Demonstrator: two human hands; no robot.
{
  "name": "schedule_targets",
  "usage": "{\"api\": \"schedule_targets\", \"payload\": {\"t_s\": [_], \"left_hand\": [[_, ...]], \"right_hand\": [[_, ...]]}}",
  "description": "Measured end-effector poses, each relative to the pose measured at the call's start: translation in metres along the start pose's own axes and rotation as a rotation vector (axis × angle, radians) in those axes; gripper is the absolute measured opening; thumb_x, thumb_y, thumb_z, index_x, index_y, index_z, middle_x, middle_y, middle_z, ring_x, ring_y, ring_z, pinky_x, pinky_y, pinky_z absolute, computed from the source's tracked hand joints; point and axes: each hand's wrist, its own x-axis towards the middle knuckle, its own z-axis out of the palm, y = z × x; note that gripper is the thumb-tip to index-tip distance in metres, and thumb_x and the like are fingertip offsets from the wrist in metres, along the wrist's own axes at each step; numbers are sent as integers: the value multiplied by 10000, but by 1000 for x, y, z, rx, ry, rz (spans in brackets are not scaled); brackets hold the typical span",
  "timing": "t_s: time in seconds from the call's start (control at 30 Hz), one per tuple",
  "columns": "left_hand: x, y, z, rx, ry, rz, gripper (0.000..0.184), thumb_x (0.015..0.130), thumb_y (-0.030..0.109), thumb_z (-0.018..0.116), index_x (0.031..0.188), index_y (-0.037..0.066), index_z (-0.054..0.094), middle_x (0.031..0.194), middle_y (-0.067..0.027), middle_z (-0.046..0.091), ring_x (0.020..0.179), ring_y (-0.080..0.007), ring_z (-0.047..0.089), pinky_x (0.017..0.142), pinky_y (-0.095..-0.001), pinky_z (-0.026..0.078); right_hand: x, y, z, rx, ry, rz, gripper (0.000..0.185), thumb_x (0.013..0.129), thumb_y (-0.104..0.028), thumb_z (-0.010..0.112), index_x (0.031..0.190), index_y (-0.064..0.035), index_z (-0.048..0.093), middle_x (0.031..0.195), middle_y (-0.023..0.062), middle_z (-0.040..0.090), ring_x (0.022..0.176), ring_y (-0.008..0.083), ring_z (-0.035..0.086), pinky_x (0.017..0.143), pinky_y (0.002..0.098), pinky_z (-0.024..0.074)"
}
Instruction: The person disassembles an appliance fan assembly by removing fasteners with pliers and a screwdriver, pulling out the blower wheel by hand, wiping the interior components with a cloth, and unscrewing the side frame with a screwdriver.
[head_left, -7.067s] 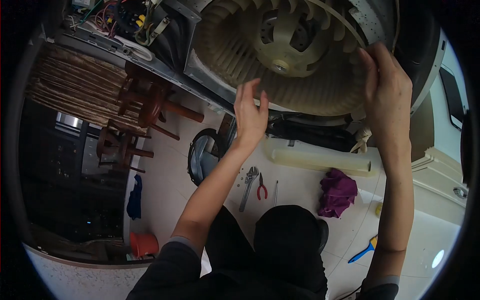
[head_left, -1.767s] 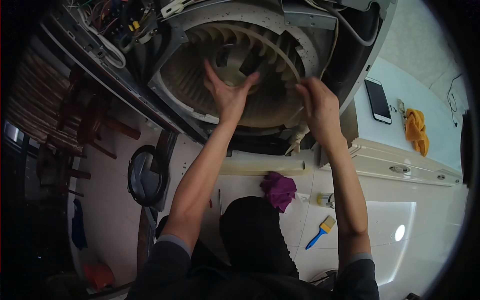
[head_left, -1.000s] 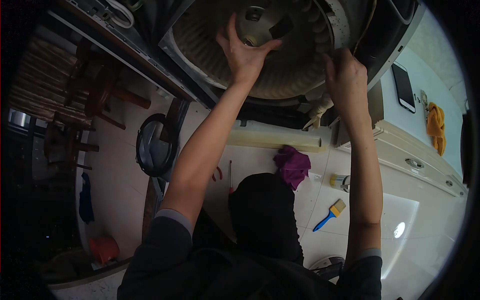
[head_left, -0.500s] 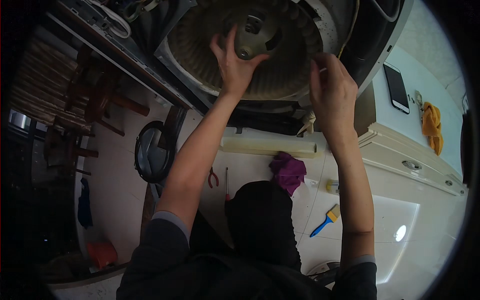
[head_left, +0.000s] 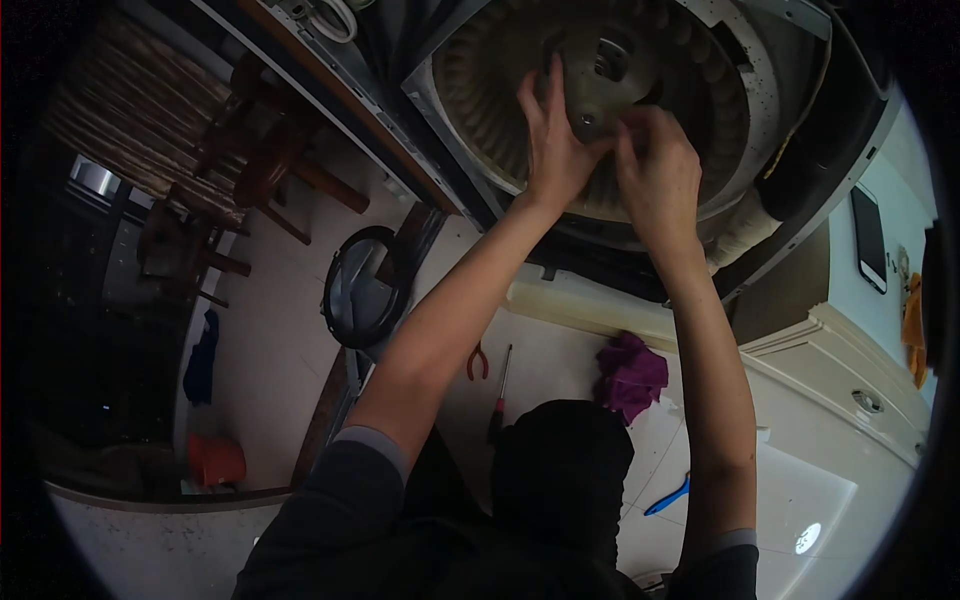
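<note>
A dusty fan wheel [head_left: 480,110] with a ring of blades sits in its housing at the top centre. My left hand [head_left: 560,150] is spread over the lower left of the hub [head_left: 635,75], thumb and fingers apart around the hub's central bolt [head_left: 588,119]. Just right of that bolt is my right hand [head_left: 660,170], its thumb and fingers pinched together near my left thumb. Whatever the pinch holds, if anything, is too small to make out.
On the floor lie a purple cloth [head_left: 632,378], red-handled pliers [head_left: 478,362], a screwdriver [head_left: 504,385], a blue brush [head_left: 668,496] and a round black frame [head_left: 367,287]. Wooden stools [head_left: 275,170] and a red bucket [head_left: 217,460] are left. A phone [head_left: 868,238] rests on the right cabinet.
My right hand has moved from the wheel's right edge in to the hub beside my left hand. My left hand stays spread at the hub. The camera view has shifted.
</note>
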Motion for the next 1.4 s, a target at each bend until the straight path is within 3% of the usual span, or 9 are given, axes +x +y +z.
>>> {"api": "schedule_targets", "payload": {"t_s": [0.1,0.17,0.47,0.6,0.83,1.0,1.13,1.23,1.4], "left_hand": [[1,5,-5,-24,-89,-95,1000,667,146,811,1454,73,197,1382,-237,219,1243,-416,383,982,-454,405],[3,-4,-5,-81,-80,-118,959,700,147,788,1453,69,199,1385,-236,224,1262,-409,365,999,-447,387],[8,10,13,-122,49,-254,789,763,166,757,1416,56,328,1386,-204,285,1252,-343,392,1005,-395,373],[-2,15,4,-94,39,-221,764,739,108,763,1391,55,370,1404,-239,217,1233,-403,399,1005,-418,369],[-7,19,-3,-46,2,-193,734,753,129,760,1379,58,382,1418,-240,188,1230,-400,399,994,-427,375],[-11,25,-52,-39,-129,-151,607,780,129,741,1306,40,451,1327,-175,391,1185,-338,457,971,-384,406],[34,13,-126,541,105,333,321,789,90,732,1059,33,567,1003,-93,575,929,-234,525,723,-331,454],[83,9,-145,688,79,524,268,752,142,772,943,61,602,761,-30,576,688,-213,522,603,-312,425],[113,21,-148,945,-135,837,202,744,207,766,808,111,600,668,1,548,599,-210,528,552,-320,433]], "right_hand": [[-16,26,15,-77,-12,117,295,857,-167,619,1097,-6,557,983,188,620,838,319,643,729,391,499],[-19,33,23,-39,54,150,513,822,-217,651,1240,-23,428,1123,276,513,1000,451,542,835,459,465],[-12,42,58,187,34,225,668,800,-224,690,1344,-42,348,1303,310,372,1169,469,450,942,450,421],[-14,53,61,275,99,183,570,784,-156,706,1271,-28,441,1314,305,369,1158,455,462,934,444,424],[-20,43,53,445,139,313,453,753,-112,735,1150,-20,537,1327,274,378,843,268,601,728,333,513],[-20,39,48,447,144,324,466,727,-140,773,1124,-32,554,1336,271,372,712,209,586,666,315,517],[-19,37,46,391,148,312,497,693,-200,816,1084,-15,571,1311,272,402,643,189,539,628,307,514],[-18,35,40,400,95,330,533,695,-247,820,1089,9,568,1333,265,399,704,204,586,649,308,528],[-17,38,40,375,89,324,544,706,-264,817,1084,30,559,1356,261,390,787,232,649,679,314,543]]}}
